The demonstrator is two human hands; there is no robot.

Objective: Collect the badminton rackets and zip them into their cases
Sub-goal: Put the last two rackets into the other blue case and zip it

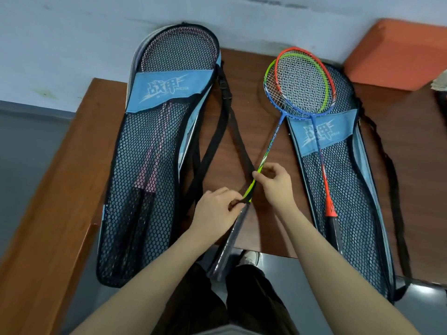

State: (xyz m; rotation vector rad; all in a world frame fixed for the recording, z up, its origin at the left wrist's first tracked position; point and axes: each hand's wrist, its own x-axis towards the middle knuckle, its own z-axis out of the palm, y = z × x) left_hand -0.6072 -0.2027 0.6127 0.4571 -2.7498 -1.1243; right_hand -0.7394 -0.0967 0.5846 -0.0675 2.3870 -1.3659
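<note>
From the head view, a brown table (251, 122) stands against a pale wall, and two mesh cases lie on it side by side. The left case (150, 165) holds two pink rackets (154, 170) inside; they show through the black mesh. Its black strap (217, 131) lies loose on the table, between the two cases.

The right case (348, 180) lies flat, and an orange racket (325, 187) rests on top of it, with the handle pointing to the person. A green racket (273, 141) crosses the orange one at the head; its shaft runs down to the left, over the table, and its grey handle hangs past the table edge.

The left hand (217, 206) has its fingers curled around the green racket where the shaft meets the handle, and the strap passes there too. The right hand (273, 184) pinches the shaft a little higher, thumb and fingers closed on it.

An orange block (396, 56) stands at the far right corner.
</note>
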